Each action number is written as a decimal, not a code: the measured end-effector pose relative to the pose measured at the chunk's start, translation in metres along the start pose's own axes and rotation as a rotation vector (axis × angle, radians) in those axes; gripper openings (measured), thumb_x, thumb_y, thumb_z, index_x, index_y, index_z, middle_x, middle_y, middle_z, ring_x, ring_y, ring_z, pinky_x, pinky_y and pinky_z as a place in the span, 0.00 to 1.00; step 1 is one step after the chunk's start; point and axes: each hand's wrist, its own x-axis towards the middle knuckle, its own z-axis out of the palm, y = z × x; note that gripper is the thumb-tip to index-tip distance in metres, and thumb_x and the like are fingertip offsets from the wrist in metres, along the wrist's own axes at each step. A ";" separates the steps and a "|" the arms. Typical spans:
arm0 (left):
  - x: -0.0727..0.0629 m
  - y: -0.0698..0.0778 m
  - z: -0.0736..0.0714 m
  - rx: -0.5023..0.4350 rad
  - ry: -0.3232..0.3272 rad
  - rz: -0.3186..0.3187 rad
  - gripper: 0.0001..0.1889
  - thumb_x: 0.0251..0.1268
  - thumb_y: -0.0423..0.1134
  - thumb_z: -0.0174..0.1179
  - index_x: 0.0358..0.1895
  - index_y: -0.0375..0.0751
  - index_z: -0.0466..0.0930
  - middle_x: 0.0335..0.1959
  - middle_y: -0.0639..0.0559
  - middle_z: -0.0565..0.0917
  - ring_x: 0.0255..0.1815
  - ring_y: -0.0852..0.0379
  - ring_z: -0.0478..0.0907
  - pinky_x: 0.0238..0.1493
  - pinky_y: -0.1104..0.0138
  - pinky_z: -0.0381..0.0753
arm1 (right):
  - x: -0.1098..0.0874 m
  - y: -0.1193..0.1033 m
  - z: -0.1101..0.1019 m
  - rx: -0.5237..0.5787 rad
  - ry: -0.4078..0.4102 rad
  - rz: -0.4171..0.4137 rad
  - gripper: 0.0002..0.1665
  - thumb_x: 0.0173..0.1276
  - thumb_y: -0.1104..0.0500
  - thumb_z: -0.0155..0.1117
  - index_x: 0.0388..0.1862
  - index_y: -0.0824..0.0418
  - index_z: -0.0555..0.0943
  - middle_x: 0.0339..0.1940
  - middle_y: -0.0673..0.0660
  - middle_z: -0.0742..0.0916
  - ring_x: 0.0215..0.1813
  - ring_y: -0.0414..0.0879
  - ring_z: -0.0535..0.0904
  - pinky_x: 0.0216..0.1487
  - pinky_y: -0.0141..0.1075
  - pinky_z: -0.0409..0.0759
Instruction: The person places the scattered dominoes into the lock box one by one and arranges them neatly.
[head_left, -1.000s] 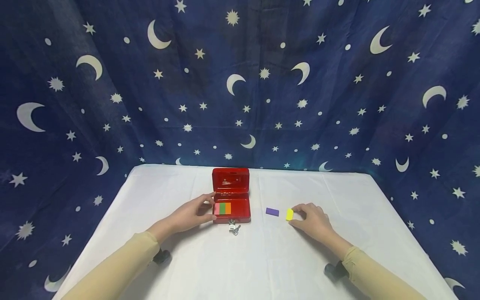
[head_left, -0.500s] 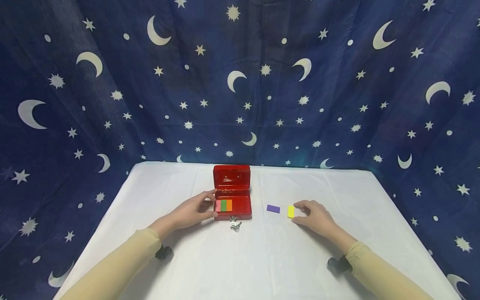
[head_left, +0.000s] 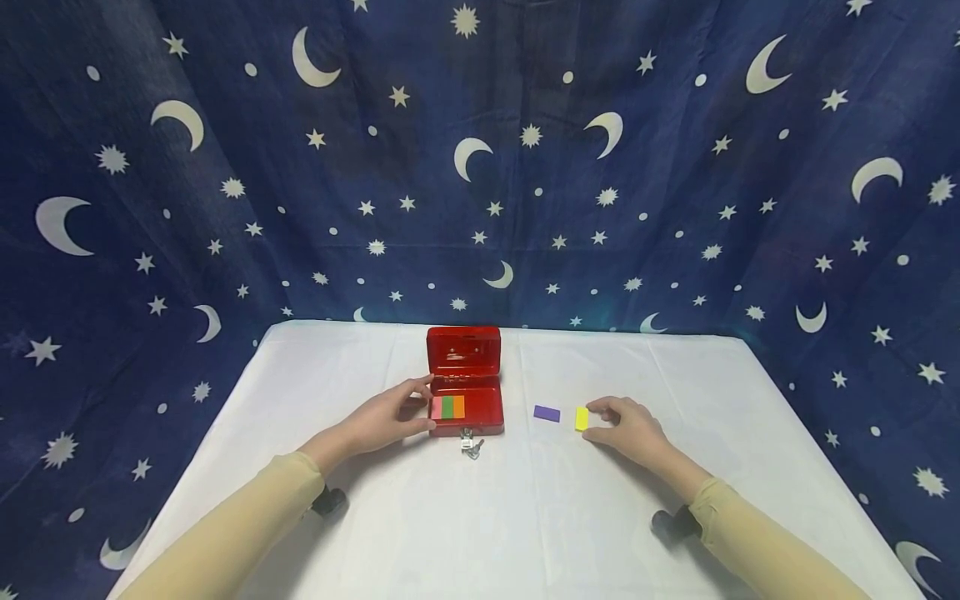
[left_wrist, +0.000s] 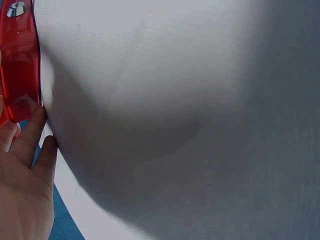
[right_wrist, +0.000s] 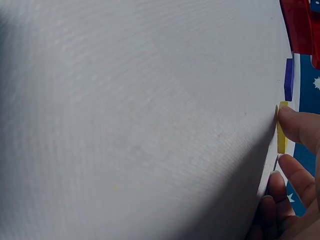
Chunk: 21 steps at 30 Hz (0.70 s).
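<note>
A small red metal cash box stands with its lid raised. Pink, green and orange blocks lie side by side in its left part. My left hand grips the box's left side, thumb at the front corner and fingers toward the hinge. In the left wrist view, fingertips meet the red wall. To the right, my right hand pinches a flat yellow block by its two ends, close over the cloth. A purple block lies between box and right hand.
A small padlock with keys hangs at the front of the box. White cloth covers the table. Behind it hangs a dark blue curtain with moons and stars.
The yellow block has turned slightly straighter in my right hand's grip. My left hand stays at the box. The head view has tilted down slightly, so everything sits higher or shifts a little.
</note>
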 end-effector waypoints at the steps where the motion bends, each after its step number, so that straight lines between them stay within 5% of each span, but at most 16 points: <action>1: 0.000 0.000 0.000 0.003 0.001 0.001 0.25 0.62 0.59 0.71 0.57 0.58 0.75 0.79 0.64 0.63 0.75 0.55 0.68 0.74 0.49 0.65 | 0.000 0.000 0.000 0.000 0.000 0.001 0.32 0.57 0.45 0.80 0.58 0.56 0.84 0.47 0.55 0.84 0.53 0.55 0.78 0.56 0.58 0.74; 10: -0.001 0.003 0.000 -0.004 0.007 -0.020 0.30 0.61 0.59 0.72 0.65 0.58 0.73 0.76 0.61 0.68 0.74 0.53 0.68 0.73 0.47 0.66 | 0.000 -0.001 0.000 0.007 -0.002 0.005 0.31 0.57 0.46 0.80 0.58 0.56 0.84 0.48 0.56 0.84 0.54 0.57 0.77 0.57 0.60 0.72; 21: 0.000 0.001 0.001 -0.001 0.008 -0.016 0.26 0.61 0.59 0.71 0.58 0.58 0.75 0.79 0.64 0.63 0.74 0.54 0.68 0.74 0.47 0.65 | -0.001 -0.003 0.001 -0.003 0.011 0.007 0.29 0.58 0.47 0.79 0.57 0.55 0.84 0.46 0.55 0.84 0.53 0.57 0.76 0.56 0.60 0.70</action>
